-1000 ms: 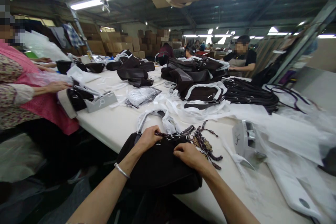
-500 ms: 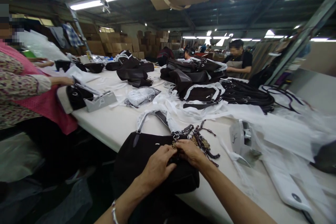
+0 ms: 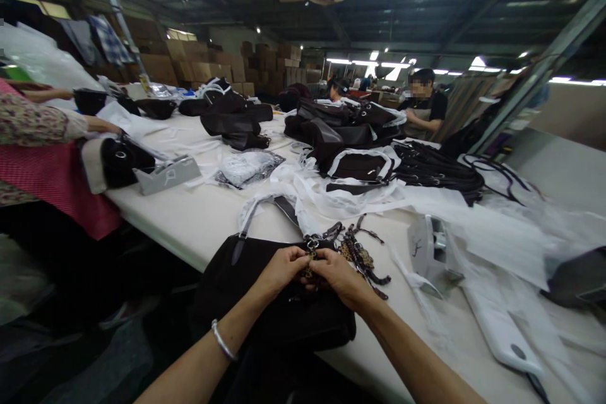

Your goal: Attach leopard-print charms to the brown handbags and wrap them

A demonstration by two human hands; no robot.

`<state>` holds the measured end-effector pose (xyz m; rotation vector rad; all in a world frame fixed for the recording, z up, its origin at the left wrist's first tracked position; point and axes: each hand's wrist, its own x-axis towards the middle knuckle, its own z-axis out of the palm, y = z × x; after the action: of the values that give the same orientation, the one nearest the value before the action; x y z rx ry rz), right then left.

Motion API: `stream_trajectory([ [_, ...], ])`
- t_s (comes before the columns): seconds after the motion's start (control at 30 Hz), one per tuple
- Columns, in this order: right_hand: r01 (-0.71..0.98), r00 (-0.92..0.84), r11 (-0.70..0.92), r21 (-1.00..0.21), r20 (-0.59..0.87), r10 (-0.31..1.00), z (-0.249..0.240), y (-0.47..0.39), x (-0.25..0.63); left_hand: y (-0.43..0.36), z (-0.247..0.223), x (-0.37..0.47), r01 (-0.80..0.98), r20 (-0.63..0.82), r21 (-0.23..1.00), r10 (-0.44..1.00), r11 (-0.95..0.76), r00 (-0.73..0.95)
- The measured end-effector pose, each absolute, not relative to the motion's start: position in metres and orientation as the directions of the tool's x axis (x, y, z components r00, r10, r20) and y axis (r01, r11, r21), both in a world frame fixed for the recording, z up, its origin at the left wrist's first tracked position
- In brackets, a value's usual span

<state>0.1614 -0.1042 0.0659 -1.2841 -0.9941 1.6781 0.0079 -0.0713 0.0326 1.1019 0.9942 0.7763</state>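
Note:
A dark handbag (image 3: pixel 279 322) lies at the near table edge, its handle (image 3: pixel 249 218) partly wrapped in white paper. Near its top edge, a small metal charm (image 3: pixel 309 259) hangs by a ring. My left hand (image 3: pixel 283 271) pinches the charm from the left, and my right hand (image 3: pixel 337 274) pinches it from the right, their fingertips almost touching. Just right of the bag is a pile of beaded cords and charms (image 3: pixel 362 255) on the white table (image 3: pixel 175 221).
Dark bags (image 3: pixel 331 126) are heaped mid-table, with black straps (image 3: pixel 435 170) beside them. A grey metal holder (image 3: pixel 433 252) and a white handled tool (image 3: pixel 506 334) sit at right. One person's arm (image 3: pixel 42 123) reaches in at left; another person (image 3: pixel 426 104) works behind.
My left hand has moved up, its thumb now closer to the charm. The whole view has shifted slightly, so the table and the person at left sit further left.

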Motion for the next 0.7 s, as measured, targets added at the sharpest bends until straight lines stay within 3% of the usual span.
stream_trajectory([
  [0.13,-0.160,-0.197,-0.404,-0.901,-0.372,0.907,0.064,-0.106,0.166,-0.069,0.028,-0.002,-0.134,-0.313,0.914,0.877,0.382,0.366],
  [0.27,-0.147,-0.030,-0.378,-0.914,-0.378,0.925,0.065,-0.107,0.167,-0.065,0.029,-0.010,-0.083,-0.371,0.896,0.838,0.437,0.400],
  [0.4,-0.046,0.033,-0.287,-0.957,-0.288,0.957,0.071,-0.110,0.162,-0.066,0.032,-0.012,-0.057,-0.368,0.902,0.832,0.427,0.414],
  [0.53,0.338,0.028,-0.175,-0.925,-0.175,0.984,0.073,-0.114,0.153,-0.073,0.032,-0.004,-0.057,-0.351,0.915,0.859,0.399,0.372],
  [0.63,0.693,0.000,-0.070,-0.718,-0.097,0.995,0.072,-0.119,0.144,-0.080,0.031,0.003,-0.067,-0.306,0.931,0.865,0.360,0.397],
  [0.7,0.830,-0.031,-0.018,-0.557,-0.078,0.996,0.072,-0.124,0.138,-0.084,0.031,0.005,-0.074,-0.287,0.937,0.875,0.341,0.389],
])
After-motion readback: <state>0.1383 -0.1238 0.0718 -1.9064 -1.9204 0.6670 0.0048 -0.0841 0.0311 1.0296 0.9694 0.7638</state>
